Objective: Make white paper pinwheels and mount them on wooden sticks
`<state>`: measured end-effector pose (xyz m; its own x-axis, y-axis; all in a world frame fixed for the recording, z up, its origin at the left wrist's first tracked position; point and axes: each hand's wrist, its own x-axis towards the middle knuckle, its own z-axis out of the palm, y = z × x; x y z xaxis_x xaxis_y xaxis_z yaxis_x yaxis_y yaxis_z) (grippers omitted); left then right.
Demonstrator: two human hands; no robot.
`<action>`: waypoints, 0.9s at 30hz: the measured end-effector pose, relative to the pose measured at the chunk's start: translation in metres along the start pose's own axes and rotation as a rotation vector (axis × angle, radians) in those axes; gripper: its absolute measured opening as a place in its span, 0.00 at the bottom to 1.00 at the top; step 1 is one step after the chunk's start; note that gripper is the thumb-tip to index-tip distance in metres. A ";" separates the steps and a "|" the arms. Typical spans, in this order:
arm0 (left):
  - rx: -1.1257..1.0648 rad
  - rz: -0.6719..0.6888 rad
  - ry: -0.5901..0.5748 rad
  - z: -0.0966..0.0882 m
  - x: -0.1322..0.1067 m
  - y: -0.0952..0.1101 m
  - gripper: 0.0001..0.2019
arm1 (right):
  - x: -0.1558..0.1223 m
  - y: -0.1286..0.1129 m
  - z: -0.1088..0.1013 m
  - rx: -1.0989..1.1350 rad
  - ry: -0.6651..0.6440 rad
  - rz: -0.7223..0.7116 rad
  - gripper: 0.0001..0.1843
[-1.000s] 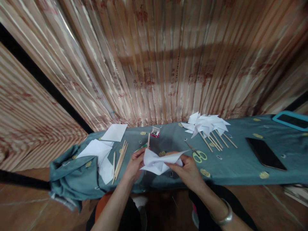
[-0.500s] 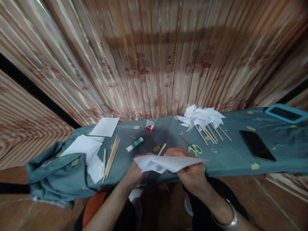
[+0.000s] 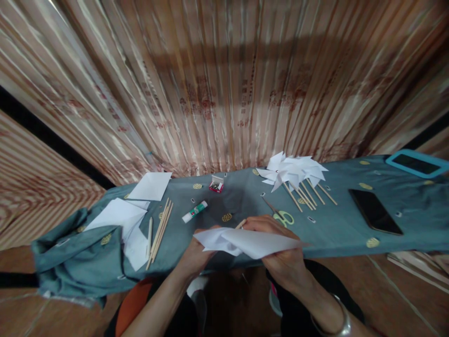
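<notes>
Both my hands hold a folded white paper pinwheel [image 3: 250,242] over the near edge of the table. My left hand [image 3: 192,260] grips its left side from below. My right hand [image 3: 280,262] grips its right side, fingers curled over the top. A wooden stick [image 3: 240,223] pokes out from behind the paper, between my hands. A green-and-white glue stick [image 3: 195,211] lies just beyond my left hand. Green-handled scissors [image 3: 282,216] lie just beyond my right hand.
A teal cloth [image 3: 336,229] covers the table. Finished paper pinwheels on sticks [image 3: 293,172] lie at the back. White paper sheets [image 3: 121,215], loose sticks [image 3: 159,229], a small red pin box [image 3: 216,184], a black phone [image 3: 375,211], a blue-cased tablet [image 3: 416,164].
The pinwheel has come down and toward me, flattened out and spread rightward. The glue stick, hidden before by the paper, now shows. The camera view tilted slightly.
</notes>
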<state>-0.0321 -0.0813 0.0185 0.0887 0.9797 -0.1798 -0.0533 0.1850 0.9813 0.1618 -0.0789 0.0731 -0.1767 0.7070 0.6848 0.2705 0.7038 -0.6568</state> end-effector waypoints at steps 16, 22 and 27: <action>0.043 0.094 -0.079 0.000 -0.001 0.011 0.12 | -0.005 0.012 0.004 0.148 0.023 0.372 0.05; 0.063 0.080 -0.006 0.002 0.004 0.003 0.03 | 0.001 0.039 0.009 0.394 0.002 0.773 0.19; 0.032 0.045 0.116 0.013 0.005 -0.004 0.03 | 0.003 0.060 0.021 0.566 0.076 0.921 0.21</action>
<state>-0.0182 -0.0783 0.0142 -0.0292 0.9897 -0.1401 -0.0227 0.1395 0.9900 0.1577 -0.0327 0.0289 -0.0649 0.9879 -0.1410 -0.2098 -0.1517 -0.9659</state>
